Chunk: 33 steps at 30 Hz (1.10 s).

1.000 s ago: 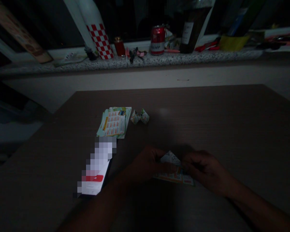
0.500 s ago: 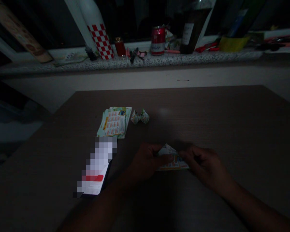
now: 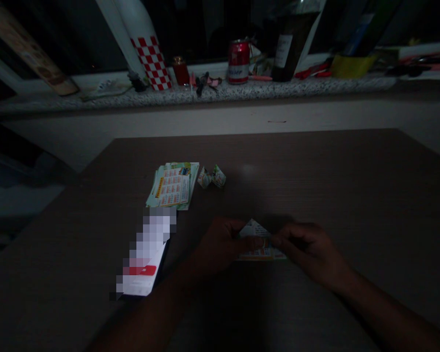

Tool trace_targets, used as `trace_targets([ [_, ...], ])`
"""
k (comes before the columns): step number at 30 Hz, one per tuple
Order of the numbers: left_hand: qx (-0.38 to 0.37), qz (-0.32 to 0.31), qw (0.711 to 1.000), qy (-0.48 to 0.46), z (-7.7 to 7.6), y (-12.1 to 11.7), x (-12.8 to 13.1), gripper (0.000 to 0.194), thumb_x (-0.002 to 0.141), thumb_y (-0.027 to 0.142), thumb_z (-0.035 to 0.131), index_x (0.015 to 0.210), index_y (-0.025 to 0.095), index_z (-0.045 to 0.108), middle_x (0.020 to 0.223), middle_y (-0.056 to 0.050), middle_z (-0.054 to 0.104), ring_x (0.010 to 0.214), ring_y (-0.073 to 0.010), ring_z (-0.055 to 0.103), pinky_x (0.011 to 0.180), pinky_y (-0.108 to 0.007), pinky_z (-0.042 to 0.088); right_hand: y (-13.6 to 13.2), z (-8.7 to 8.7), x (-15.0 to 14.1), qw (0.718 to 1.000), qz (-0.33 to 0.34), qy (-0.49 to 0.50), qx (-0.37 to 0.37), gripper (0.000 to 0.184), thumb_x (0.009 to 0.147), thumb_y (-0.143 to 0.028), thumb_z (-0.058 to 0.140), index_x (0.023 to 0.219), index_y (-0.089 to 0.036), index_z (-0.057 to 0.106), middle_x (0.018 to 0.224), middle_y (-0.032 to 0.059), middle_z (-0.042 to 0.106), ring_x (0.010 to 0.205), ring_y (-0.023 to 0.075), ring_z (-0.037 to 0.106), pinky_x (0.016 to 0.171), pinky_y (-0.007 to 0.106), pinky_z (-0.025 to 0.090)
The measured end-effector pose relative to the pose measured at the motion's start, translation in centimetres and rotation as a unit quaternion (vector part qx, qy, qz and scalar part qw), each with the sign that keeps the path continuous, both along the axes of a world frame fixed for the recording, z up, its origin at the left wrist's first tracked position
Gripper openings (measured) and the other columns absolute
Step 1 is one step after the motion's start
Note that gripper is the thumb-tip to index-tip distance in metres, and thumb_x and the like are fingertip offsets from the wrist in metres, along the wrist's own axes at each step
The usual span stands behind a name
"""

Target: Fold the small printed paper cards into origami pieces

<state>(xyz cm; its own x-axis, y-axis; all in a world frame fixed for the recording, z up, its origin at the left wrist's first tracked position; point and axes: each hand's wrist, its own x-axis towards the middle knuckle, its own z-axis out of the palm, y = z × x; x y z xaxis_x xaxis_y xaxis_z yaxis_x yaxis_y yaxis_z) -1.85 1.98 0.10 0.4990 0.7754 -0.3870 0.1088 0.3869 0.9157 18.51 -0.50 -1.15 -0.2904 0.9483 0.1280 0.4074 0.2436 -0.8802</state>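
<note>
Between my hands is a printed paper card (image 3: 255,252), folded so that its far edge rises to a point. My left hand (image 3: 223,244) grips its left side, with the thumb lying across the printed face. At its right side, the fingertips of my right hand (image 3: 308,249) pinch the paper's edge. Farther off to the left lies a stack of similar printed cards (image 3: 172,187). Beside that stack sit two small folded paper pieces (image 3: 211,177). The undersides of the held card and most of the curled fingers are hidden.
A phone (image 3: 144,256) with a lit, partly blurred screen lies left of my left forearm on the wooden table (image 3: 333,171). Behind, the stone windowsill (image 3: 190,98) carries a checkered bottle (image 3: 152,61), a red can (image 3: 238,62), a dark bottle (image 3: 288,54) and other items.
My right fingertips have shifted slightly along the folded card's right side, and their grip looks a little tighter. The left hand stays nearly still, its thumb still pressing the card.
</note>
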Motion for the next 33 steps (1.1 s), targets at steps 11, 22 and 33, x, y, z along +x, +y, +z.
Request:
trace_targets([
  [11,0.041,0.104,0.994,-0.004,0.3,0.6,-0.1,0.021,0.071,0.032,0.075,0.087,0.018,0.073,0.085,-0.002,0.073,0.076,-0.0151,0.065,0.070,-0.024,0.049,0.2,0.3,0.7,0.996,-0.088,0.014,-0.005,0.035,0.087,-0.040,0.053,0.060,-0.017,0.058,0.055,-0.0001,0.056,0.051,0.0118,0.052,0.047,0.021,0.042],
  [22,0.115,0.047,0.989,0.074,0.5,-0.2,0.4,0.014,0.073,0.031,0.072,0.078,0.018,0.074,0.072,-0.001,0.071,0.066,-0.0128,0.062,0.058,-0.020,0.043,0.1,0.1,-0.3,0.996,-0.017,0.078,-0.051,0.017,0.080,-0.033,0.065,0.072,-0.018,0.068,0.062,-0.0008,0.062,0.055,0.0110,0.057,0.050,0.019,0.046],
  [33,0.175,0.095,0.977,0.080,0.0,-0.4,0.5,0.030,0.068,0.025,0.075,0.096,0.018,0.068,0.082,-0.003,0.069,0.074,-0.0147,0.063,0.063,-0.023,0.047,0.2,0.1,-0.4,0.989,-0.052,0.102,-0.091,0.019,0.077,-0.036,0.067,0.075,-0.017,0.072,0.066,0.0013,0.068,0.057,0.0125,0.060,0.052,0.021,0.049],
])
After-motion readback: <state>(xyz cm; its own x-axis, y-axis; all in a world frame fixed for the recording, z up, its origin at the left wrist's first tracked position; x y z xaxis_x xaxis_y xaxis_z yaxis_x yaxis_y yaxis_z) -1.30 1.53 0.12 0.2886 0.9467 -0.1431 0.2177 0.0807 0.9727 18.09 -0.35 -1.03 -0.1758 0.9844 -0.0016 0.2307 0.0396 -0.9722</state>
